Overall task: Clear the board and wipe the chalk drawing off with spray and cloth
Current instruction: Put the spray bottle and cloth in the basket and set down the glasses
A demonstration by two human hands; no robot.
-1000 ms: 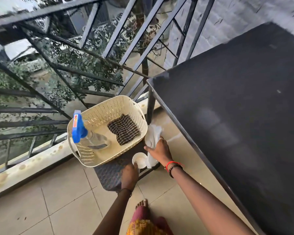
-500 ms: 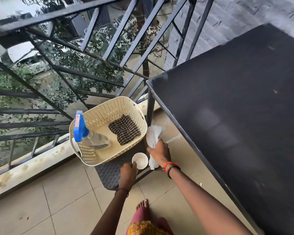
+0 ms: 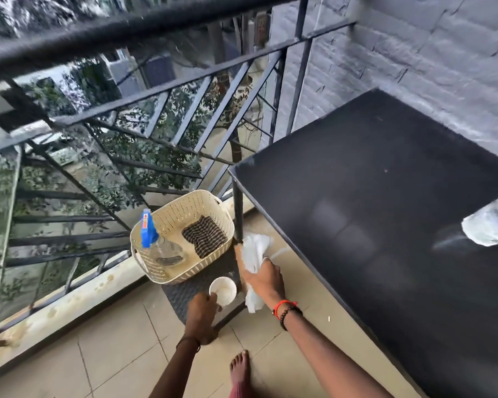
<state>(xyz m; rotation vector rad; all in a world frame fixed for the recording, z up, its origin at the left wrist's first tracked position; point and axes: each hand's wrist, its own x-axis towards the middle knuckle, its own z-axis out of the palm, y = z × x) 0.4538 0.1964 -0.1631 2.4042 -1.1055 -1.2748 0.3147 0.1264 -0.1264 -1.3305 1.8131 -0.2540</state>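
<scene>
- The right hand (image 3: 263, 275) grips the white cloth (image 3: 255, 248); the left hand (image 3: 203, 311) holds a small cup (image 3: 222, 291).
- The board (image 3: 385, 225) is on the right.
- Clearing step, I think; next, grab the spray bottle (image 3: 147, 232) in the basket (image 3: 184, 196).

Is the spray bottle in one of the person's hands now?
No, the spray bottle sits inside the cream basket, untouched.

Home balcony, metal railing (image 3: 167, 90) over trees, tiled floor (image 3: 121, 357), painted brick wall (image 3: 431, 53)
</scene>
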